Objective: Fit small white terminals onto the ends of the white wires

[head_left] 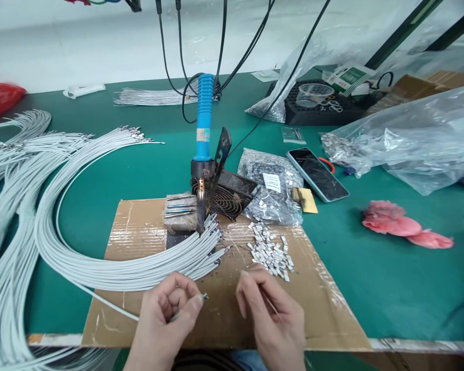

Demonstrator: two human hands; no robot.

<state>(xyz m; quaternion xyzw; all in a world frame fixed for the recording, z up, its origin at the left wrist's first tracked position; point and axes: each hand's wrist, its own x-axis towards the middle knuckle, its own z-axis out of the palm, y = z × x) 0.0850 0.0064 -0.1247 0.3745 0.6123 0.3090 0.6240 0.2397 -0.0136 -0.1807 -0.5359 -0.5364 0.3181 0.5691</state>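
Note:
My left hand [166,312] is closed, thumb against fingers, on the end of a white cable [118,308]. A small bluish tip [205,296] pokes out past the thumb. Fingers of my right hand [272,314] are curled together around a thin wire-like strand [269,303]; its exact kind is not clear. Just beyond both hands lies a curved bundle of white cables [139,273], its stripped ends under the tip of an upright blue-handled soldering iron [200,206]. Past my right hand is a pile of small white-and-metal connector pieces [270,250].
A cardboard sheet [325,319] covers the green table's front. More cable bundles [7,221] lie left. Behind are a black fan [232,193], a bag of parts [272,180], and a phone [317,174]. At right sit a pink bundle [406,226] and plastic bags [421,134]. Black cords [290,77] hang overhead.

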